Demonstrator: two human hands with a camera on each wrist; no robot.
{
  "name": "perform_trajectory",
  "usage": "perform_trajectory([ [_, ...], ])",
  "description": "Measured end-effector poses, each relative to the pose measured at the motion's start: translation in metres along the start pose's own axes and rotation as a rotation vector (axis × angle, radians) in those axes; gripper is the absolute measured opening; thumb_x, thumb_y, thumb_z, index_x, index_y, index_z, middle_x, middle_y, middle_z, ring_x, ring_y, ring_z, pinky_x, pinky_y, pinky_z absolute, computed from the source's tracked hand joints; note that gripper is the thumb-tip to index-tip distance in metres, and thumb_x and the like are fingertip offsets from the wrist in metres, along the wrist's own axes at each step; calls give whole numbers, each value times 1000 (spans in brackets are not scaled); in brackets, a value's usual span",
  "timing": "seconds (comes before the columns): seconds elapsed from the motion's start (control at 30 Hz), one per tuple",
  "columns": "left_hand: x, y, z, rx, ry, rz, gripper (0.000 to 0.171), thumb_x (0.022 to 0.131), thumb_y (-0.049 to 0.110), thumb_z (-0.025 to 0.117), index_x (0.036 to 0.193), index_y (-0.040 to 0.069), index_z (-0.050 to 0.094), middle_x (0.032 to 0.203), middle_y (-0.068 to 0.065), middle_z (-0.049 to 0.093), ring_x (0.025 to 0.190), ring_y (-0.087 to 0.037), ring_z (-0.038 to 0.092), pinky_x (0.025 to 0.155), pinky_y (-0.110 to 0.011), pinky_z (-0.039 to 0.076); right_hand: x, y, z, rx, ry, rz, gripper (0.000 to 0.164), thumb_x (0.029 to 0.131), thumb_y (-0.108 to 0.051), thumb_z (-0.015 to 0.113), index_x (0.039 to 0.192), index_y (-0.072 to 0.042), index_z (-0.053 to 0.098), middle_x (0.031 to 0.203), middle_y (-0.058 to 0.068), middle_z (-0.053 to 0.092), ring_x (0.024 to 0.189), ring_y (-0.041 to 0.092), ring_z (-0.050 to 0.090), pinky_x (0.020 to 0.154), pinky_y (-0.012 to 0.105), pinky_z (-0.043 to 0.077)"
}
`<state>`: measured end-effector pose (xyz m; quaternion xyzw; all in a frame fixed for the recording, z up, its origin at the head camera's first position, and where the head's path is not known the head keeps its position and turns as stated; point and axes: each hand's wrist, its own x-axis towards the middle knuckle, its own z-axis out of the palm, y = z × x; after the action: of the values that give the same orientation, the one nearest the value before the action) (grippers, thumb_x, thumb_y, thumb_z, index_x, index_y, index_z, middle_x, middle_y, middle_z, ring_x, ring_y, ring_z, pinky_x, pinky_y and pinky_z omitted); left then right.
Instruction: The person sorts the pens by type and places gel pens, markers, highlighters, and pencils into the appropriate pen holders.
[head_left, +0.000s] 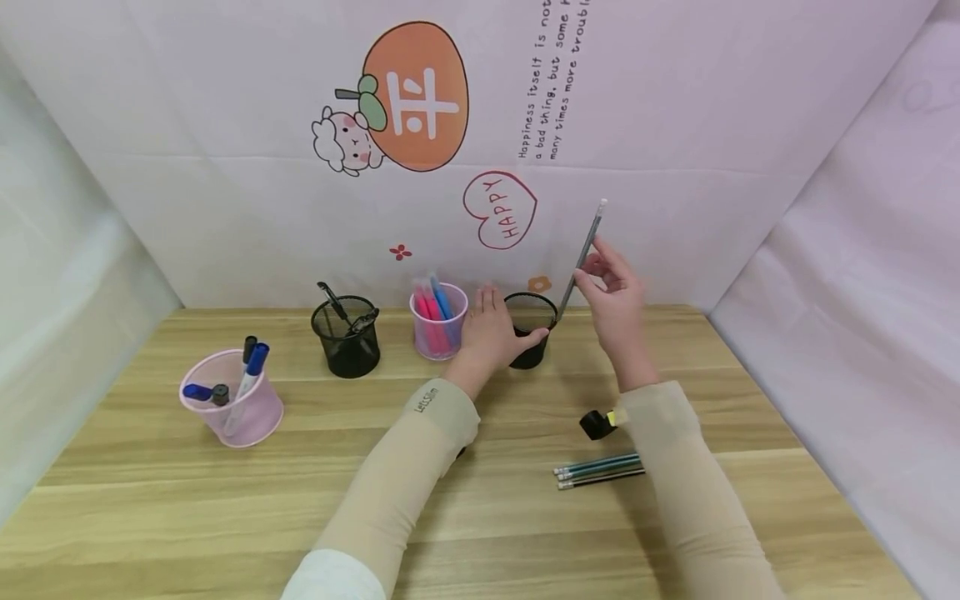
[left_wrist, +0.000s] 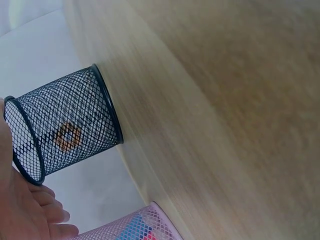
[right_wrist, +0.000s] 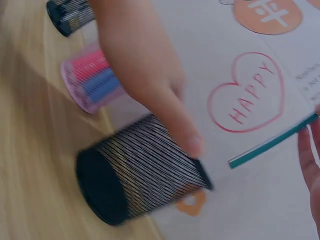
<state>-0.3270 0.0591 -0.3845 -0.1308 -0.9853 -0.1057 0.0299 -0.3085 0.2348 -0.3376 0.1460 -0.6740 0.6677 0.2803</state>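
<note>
My left hand [head_left: 491,329] holds a black mesh pen holder [left_wrist: 70,120] near its rim, the thumb across the near side and the other fingers at its left. The holder stands upright on the wooden table with nothing visible inside. My right hand [head_left: 615,292] pinches a dark green pencil [head_left: 581,260] between thumb and fingertips, white eraser end up. Its flat lower end hangs by the holder's right rim; the right wrist view shows the teal pencil [right_wrist: 272,141] apart from the rim. Several more pencils [head_left: 596,472] lie side by side near my right forearm.
Left of my hands stand a pink holder [head_left: 442,350] with pink and blue pens, a black mesh holder [head_left: 352,358] with black items, and another pink holder [head_left: 258,417] with markers. A small black object [head_left: 596,425] with yellow lies by my right sleeve. A white cloth [head_left: 262,225] hangs behind.
</note>
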Motion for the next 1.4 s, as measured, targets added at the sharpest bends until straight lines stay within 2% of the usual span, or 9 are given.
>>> perform_trajectory([
  [0.17,-1,-1,1,-20,-17,-14,116,91,83,41,161,-6,16,168,-23,16,156,-33,13,124,-41,19,-5,11,16,-37,54,49,54,96,3,66,148,0,52,109,3,59,105,17,60,87,21,54],
  [0.43,1,1,2,-30,-4,-22,116,90,84,40,161,-5,17,168,-22,17,156,-33,15,124,-42,20,-8,26,26,-63,63,117,50,95,8,64,144,1,57,105,4,58,96,14,60,80,17,52],
  [0.57,0,1,1,-46,-13,-31,117,90,84,42,161,-5,16,168,-22,16,156,-33,14,124,-43,20,-12,18,29,-50,59,172,49,94,9,64,142,7,56,105,4,58,93,8,60,83,17,51],
  [0.7,0,2,1,-52,-25,-34,117,90,84,42,162,-5,15,169,-21,15,156,-33,13,124,-43,20,-18,7,33,-68,48,205,45,94,9,63,138,12,57,103,7,60,92,11,61,83,17,52],
  [0.87,0,1,1,-42,-21,-33,116,91,83,42,161,-5,16,168,-22,16,156,-33,14,124,-43,20,-22,5,35,-99,39,205,41,93,11,63,133,14,59,102,11,62,91,15,62,80,16,52],
  [1.17,1,1,0,-30,-16,-29,115,91,83,43,161,-5,17,168,-22,16,156,-33,13,124,-43,20,-24,6,36,-160,31,198,40,94,11,63,134,12,60,109,24,62,90,14,61,81,16,51],
  [1.4,1,1,1,-27,-18,-28,115,91,82,42,161,-5,15,169,-21,14,156,-33,12,124,-43,20,-26,4,35,-207,11,171,38,94,9,62,133,13,61,118,37,61,96,26,63,82,16,50],
])
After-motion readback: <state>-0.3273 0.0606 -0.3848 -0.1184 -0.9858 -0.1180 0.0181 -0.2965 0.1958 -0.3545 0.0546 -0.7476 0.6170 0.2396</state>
